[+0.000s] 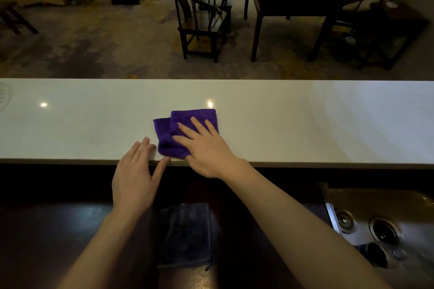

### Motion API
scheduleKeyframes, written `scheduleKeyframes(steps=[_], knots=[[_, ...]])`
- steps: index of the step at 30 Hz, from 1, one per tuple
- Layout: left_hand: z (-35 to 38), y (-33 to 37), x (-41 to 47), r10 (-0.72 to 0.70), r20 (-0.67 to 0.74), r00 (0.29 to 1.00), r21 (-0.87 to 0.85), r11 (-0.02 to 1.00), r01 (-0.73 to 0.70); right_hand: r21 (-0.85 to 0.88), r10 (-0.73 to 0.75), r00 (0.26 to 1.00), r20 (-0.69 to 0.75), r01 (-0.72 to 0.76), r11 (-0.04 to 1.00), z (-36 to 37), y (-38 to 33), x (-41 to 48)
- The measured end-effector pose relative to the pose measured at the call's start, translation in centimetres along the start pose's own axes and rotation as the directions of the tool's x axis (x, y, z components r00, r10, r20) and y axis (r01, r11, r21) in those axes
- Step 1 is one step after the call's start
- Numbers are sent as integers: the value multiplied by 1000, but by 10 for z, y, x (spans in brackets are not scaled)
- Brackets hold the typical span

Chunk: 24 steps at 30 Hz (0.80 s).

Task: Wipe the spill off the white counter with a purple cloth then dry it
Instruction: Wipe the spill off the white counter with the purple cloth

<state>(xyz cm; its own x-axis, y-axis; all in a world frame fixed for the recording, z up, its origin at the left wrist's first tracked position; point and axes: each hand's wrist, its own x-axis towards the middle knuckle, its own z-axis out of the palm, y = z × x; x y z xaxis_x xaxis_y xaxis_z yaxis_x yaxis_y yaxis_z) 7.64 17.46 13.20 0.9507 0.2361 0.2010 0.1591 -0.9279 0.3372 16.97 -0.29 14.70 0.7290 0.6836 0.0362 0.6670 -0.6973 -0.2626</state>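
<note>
A folded purple cloth (187, 122) lies on the white counter (305, 119), close to its near edge. My right hand (206, 148) presses flat on the cloth with its fingers spread. Just left of the cloth, my left hand (136, 171) rests open at the counter's near edge, fingertips on the white top and holding nothing. I cannot make out a spill on the counter. A dark grey folded cloth (185, 237) lies on the lower dark surface between my forearms.
A metal sink (375, 216) with a drain sits at the lower right. Beyond the counter stand dark wooden chairs (199, 14) and a dark table (293, 4) on patterned carpet. The counter stretches wide to both sides.
</note>
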Motion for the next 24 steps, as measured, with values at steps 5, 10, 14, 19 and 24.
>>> scheduleKeyframes(steps=[5, 10, 14, 19, 24], knots=[[0, 0, 0, 4, -10, 1000, -15, 1000, -4, -23, 114, 993, -42, -115, 993, -10, 18, -28], [-1, 0, -2, 1, -3, 1000, -40, 999, -1, -30, 242, 965, -98, -246, 969, -15, 41, -53], [-1, 1, -2, 11, -11, 1000, -47, 999, -12, -18, 328, 934, -141, -333, 943, -17, 58, -70], [1, 0, -3, 13, -5, 1000, -57, 998, -13, -2, 394, 899, -190, -402, 916, -19, 71, -84], [1, 0, -3, 27, 2, 1000, -68, 997, -26, -1, 467, 864, -188, -476, 879, -19, 68, -86]])
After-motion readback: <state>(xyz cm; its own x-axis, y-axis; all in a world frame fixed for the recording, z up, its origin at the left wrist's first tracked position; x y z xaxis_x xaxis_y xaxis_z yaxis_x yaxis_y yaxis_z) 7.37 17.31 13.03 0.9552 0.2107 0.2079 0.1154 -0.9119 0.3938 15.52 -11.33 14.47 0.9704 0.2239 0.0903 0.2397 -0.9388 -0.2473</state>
